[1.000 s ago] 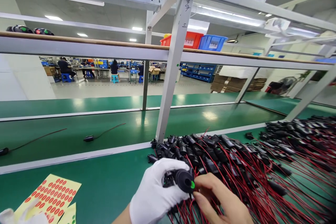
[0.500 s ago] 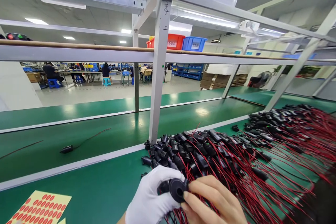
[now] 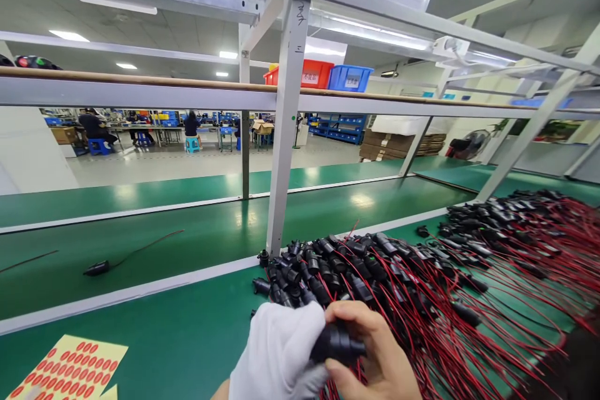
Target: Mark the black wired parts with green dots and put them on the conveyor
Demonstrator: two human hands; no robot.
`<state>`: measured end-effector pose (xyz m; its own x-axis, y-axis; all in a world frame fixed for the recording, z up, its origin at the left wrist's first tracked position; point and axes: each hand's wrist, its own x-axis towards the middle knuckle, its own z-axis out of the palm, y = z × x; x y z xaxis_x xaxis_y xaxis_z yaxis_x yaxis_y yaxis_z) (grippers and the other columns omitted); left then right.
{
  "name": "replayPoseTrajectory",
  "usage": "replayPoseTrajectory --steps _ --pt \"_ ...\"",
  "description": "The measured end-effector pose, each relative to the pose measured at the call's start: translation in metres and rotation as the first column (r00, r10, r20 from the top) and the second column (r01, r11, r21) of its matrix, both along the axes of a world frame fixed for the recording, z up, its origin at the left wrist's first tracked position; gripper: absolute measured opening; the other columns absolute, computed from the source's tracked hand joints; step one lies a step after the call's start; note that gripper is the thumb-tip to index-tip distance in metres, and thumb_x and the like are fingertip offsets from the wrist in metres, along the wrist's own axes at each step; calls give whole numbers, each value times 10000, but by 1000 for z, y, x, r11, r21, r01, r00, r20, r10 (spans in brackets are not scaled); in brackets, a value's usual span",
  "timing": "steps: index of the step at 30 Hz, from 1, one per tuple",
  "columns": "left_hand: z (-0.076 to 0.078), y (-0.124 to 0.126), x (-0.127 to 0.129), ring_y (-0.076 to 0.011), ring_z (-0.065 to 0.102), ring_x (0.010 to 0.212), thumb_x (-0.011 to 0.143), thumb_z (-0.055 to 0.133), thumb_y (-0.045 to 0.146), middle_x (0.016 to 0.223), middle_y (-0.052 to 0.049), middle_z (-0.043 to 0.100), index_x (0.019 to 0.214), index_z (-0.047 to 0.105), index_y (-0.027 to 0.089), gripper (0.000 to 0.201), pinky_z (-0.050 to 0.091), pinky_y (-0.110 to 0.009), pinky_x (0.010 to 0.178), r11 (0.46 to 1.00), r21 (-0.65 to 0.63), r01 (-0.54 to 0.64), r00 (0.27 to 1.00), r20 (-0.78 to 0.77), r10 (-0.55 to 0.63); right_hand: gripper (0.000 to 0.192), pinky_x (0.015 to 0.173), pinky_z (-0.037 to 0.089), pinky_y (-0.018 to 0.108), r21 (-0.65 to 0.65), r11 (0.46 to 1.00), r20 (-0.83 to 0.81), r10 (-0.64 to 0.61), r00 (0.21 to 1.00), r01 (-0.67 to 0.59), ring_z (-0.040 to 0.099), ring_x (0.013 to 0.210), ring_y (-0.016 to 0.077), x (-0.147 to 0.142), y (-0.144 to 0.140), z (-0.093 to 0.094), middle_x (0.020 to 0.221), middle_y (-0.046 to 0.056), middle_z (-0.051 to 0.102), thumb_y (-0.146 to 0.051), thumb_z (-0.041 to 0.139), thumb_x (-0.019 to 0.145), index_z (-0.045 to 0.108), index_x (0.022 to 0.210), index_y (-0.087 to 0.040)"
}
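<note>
Both hands are at the lower middle, on a black cylindrical part (image 3: 338, 344) with a stepped, narrower end pointing right. My left hand (image 3: 279, 350), in a white glove, is closed round its left side and hides that end. The bare fingers of my right hand (image 3: 375, 350) pinch the part from above and below at its right. Just behind the hands lies a pile of similar black parts (image 3: 323, 262) with long thin red and black wires (image 3: 435, 325).
A sheet of red oval stickers (image 3: 70, 365) lies at the lower left. Beyond a pale rail, a single wired black part (image 3: 97, 268) rests on a green belt (image 3: 187, 262). A metal post (image 3: 282, 137) carries a shelf with red (image 3: 312, 74) and blue bins (image 3: 350, 78).
The black part has turned from showing its round, holed face to lying side-on. My right fingers have shifted round it. The lone part on the green belt has moved left.
</note>
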<state>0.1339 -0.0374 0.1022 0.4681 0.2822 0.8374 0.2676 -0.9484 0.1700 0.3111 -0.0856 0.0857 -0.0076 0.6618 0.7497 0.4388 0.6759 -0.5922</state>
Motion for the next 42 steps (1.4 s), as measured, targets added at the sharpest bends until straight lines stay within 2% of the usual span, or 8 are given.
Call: replayPoseTrajectory --steps 5,7,9,12,19,22,33,42 --pt "1 -3 5 -207 631 714 884 649 488 855 -94 724 1125 719 209 376 433 -285 643 893 -449 39 999 -2 -45 492 665 560 208 -266 952 -301 65 951 -149 649 759 165 -3 4 1 884 10 638 -706 683 785 602 1024 -283" --pt "1 -1 6 -190 611 696 835 670 579 798 -79 691 936 743 173 424 453 -279 649 633 -760 149 988 141 -62 516 630 546 215 -337 919 -357 75 931 -204 629 706 163 -2 6 1 834 14 641 -750 608 810 623 994 -268" --pt "-1 8 6 -148 578 600 838 642 618 729 -78 658 821 723 116 508 455 -250 583 205 -897 392 919 391 -48 444 616 540 215 -351 910 -380 76 922 -219 617 659 154 1 10 0 780 13 646 -690 543 900 639 976 -264" --pt "-2 43 -1 -106 558 517 860 685 515 693 -90 646 800 711 49 471 434 -200 478 -189 -660 727 686 687 240 328 618 550 203 -389 911 -308 7 951 -133 627 643 148 13 13 -5 753 12 668 -574 554 950 657 923 -264" --pt "9 187 -86 -42 483 491 1007 538 381 774 14 615 1036 637 127 274 403 -149 430 324 -477 817 176 741 649 473 612 594 215 -478 837 -32 -320 947 267 682 617 181 68 6 -21 689 36 700 -693 563 861 677 822 -235" --pt "-1 224 -114 -103 614 684 990 572 354 948 -32 653 1134 613 134 266 540 -230 579 411 -503 760 64 689 722 471 611 595 219 -439 816 118 -361 925 375 698 628 183 92 13 -33 700 37 706 -662 495 903 658 843 -225" --pt "-35 202 -104 -232 642 1097 954 629 355 1249 -101 633 1255 606 163 358 542 -437 928 251 -719 648 468 636 613 257 601 495 280 -106 626 765 -444 466 772 693 750 197 95 83 -64 846 61 693 -286 481 992 629 808 -183" --pt "-34 163 -82 -246 601 1160 970 590 370 1325 -110 603 1235 625 197 319 526 -476 980 73 -704 706 540 603 587 194 771 581 359 -77 537 922 -283 265 840 685 875 175 90 106 -47 1011 42 694 -325 634 980 663 1033 -140"
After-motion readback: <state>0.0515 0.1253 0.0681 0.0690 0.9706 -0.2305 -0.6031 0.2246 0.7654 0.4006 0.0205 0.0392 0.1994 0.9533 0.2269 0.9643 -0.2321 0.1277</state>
